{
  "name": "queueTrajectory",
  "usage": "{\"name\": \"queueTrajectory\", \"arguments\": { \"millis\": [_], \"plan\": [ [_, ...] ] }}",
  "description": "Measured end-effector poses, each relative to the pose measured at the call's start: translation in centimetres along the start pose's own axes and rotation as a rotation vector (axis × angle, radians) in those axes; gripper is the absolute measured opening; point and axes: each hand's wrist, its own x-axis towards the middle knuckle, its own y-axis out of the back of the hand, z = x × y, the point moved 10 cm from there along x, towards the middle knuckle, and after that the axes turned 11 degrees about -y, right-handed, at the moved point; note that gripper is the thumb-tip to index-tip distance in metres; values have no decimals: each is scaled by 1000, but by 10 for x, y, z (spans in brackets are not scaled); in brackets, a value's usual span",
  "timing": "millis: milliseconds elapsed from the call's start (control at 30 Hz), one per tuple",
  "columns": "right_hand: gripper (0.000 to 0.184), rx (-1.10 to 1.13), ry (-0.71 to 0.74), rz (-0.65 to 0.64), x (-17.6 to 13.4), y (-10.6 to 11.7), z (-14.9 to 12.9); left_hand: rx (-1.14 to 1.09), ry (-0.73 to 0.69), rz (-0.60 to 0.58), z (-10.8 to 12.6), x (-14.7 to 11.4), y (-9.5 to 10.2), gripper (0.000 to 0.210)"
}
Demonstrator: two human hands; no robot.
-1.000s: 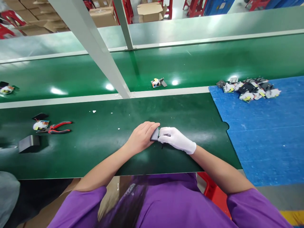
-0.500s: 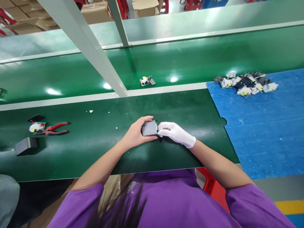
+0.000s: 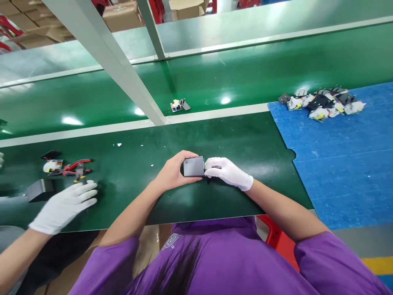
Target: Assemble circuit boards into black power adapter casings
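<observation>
My bare left hand (image 3: 172,171) grips a grey charger casing (image 3: 193,166) by its long sides, thumb and fingers on opposite edges. At the casing's right end a narrow green edge of a circuit board (image 3: 204,163) shows. My right hand (image 3: 227,172), in a white glove, is closed right at that end, its fingertips touching or very near the board. A small grey part shows between its fingers, and a dark piece (image 3: 208,180) sticks out below them; what exactly they hold is mostly hidden.
At left, a co-worker's white-gloved hand (image 3: 69,203) is beside red-handled pliers (image 3: 73,166), a yellow-handled tool (image 3: 80,174), a circuit board (image 3: 53,165) and a dark casing (image 3: 40,190). Another board (image 3: 178,105) lies beyond the rail. Several boards with plug plates (image 3: 322,104) lie heaped on the blue mat (image 3: 344,164).
A co-worker's gloved hand and a yellow-handled tool have come in at the left, over the red pliers. My two hands and the casing have barely moved; the view has shifted slightly.
</observation>
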Motion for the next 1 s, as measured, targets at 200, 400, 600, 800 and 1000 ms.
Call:
{"name": "queueTrajectory", "arguments": {
  "millis": [200, 400, 600, 800, 1000],
  "plan": [
    [21, -98, 13, -4, -1, 1, -2, -6, -23, 34, 1, -1, 0, 55],
    [26, -202, 109, 2, -5, 1, -10, -23, -35, 29, 3, -2, -4, 55],
    [31, -157, 130, 12, -3, 0, -7, -26, -6, -1, -3, -2, -4, 50],
    [31, -112, 45, 56, -2, 6, -3, -103, 168, -17, -20, -4, -7, 51],
    [28, -30, 9, 210, 1, 29, 0, -146, 222, 18, -23, -2, -8, 51]
  ]
}}
